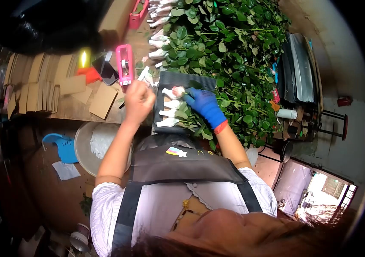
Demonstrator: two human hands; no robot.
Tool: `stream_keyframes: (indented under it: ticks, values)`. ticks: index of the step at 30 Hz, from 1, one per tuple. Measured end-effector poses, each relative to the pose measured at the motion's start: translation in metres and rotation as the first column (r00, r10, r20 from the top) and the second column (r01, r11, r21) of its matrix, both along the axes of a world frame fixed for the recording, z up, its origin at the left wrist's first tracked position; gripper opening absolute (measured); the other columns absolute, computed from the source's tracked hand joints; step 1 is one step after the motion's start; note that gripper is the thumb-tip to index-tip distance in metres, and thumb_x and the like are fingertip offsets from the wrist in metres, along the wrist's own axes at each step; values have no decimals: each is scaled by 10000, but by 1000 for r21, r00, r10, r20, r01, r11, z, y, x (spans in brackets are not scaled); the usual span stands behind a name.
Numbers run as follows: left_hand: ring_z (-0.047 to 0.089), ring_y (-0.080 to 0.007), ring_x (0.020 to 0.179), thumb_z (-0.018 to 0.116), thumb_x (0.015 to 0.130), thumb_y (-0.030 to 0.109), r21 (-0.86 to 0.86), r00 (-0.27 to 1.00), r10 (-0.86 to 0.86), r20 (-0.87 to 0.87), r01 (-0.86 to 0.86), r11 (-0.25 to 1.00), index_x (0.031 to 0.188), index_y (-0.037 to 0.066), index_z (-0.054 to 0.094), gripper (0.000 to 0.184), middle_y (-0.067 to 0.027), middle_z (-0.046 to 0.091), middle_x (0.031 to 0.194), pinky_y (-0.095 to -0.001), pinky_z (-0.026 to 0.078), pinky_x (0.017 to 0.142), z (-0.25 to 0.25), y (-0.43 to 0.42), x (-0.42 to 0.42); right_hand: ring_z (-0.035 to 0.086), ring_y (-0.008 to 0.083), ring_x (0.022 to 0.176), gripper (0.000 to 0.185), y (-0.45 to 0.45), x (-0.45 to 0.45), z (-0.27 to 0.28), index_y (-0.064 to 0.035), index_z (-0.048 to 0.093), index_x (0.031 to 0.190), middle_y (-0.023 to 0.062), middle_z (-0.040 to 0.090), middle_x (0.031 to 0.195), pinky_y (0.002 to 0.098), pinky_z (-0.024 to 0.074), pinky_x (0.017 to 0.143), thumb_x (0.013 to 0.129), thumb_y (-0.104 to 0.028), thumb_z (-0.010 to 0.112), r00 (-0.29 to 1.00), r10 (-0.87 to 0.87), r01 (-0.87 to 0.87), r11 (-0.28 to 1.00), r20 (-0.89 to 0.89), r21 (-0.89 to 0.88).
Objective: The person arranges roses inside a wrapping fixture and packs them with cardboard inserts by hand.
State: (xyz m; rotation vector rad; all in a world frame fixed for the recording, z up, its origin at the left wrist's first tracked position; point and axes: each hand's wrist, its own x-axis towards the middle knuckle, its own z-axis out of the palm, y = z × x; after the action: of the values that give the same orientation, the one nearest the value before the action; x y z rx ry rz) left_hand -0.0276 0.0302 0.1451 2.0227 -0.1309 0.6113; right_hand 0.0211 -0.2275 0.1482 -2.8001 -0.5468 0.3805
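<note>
My left hand (139, 103) is bare and closed, just below the pink tape dispenser (125, 64); whatever its fingers hold is hidden. My right hand (203, 105), in a blue glove, pinches the stem of a pale pink rose (178, 91) just behind its bloom. That rose lies over a dark ribbed board (186, 77). Below it on the board, several flower heads in white net sleeves (167, 122) sit in a column, stems towards the right. A loose white sleeve (145, 73) is beside the dispenser.
Many leafy rose stems (234, 64) cover the right side of the table. Cardboard pieces (103, 100), a phone (105, 68) and an orange-red object (89, 75) lie at left. Below the table edge are a round tub (84, 150) and a blue dustpan (66, 150). Black folders (300, 64) stand at right.
</note>
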Motion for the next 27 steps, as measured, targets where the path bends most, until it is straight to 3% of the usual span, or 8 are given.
stream_keyframes:
  ticks: [4,10,13,18,21,22,25,27]
  values:
    - [621,-295,736,762,804,216,450,970,-189,-151,238,861,1117,189,652,333,-105,497,931,-425,509,595,-8,-9,10,701,319,843,348,4,-2,8,-208,674,1118,123,725,879,459,537,741,849,-425,633,999,37,-38,996,-14,-85]
    - [629,-301,868,624,780,113,514,950,-289,-122,309,800,842,88,637,68,-126,514,918,-411,543,705,-22,-6,31,693,326,915,353,14,-4,-3,-218,673,1155,129,722,1009,457,538,823,853,-389,606,997,6,7,984,74,-178]
    - [620,-283,803,664,763,122,559,919,-392,-48,349,752,767,83,602,74,-99,511,880,-403,522,634,-21,1,33,689,320,945,360,18,-6,1,-226,671,1171,112,719,1052,457,533,856,852,-379,605,998,-18,28,983,56,-180]
    - [608,-282,802,661,802,49,265,883,-448,-140,469,843,803,24,565,100,-77,536,906,-385,495,639,-7,6,18,693,340,844,321,16,-6,-8,-199,706,1053,126,723,919,465,546,768,837,-420,624,993,-14,36,982,118,-187]
    - [593,-205,778,647,838,50,-197,973,-170,-154,138,971,817,4,554,106,-31,541,887,-333,465,631,-3,20,18,689,350,854,352,10,-8,-17,-188,698,1076,137,721,921,463,544,768,838,-438,626,990,-12,26,995,143,-92]
    - [526,-134,724,618,840,54,-166,984,-160,-74,146,975,804,7,506,127,-5,516,824,-300,422,618,3,33,18,688,353,855,370,6,-4,-19,-188,695,1092,139,721,919,463,543,769,836,-447,632,996,-25,30,998,89,-57]
    - [472,-117,689,587,821,62,-128,779,-355,-517,339,932,795,27,456,139,-20,487,781,-284,401,616,0,30,-16,676,366,917,482,2,-3,7,-159,643,1206,166,709,988,461,532,808,835,-467,649,993,30,-27,999,-112,25]
    - [403,-135,630,596,808,115,-233,773,-367,-517,286,930,783,53,438,172,-13,392,688,-304,396,590,-20,8,-20,668,350,993,504,-1,-4,21,-138,621,1219,170,700,1061,459,522,855,838,-467,638,962,94,-105,994,-258,-29]
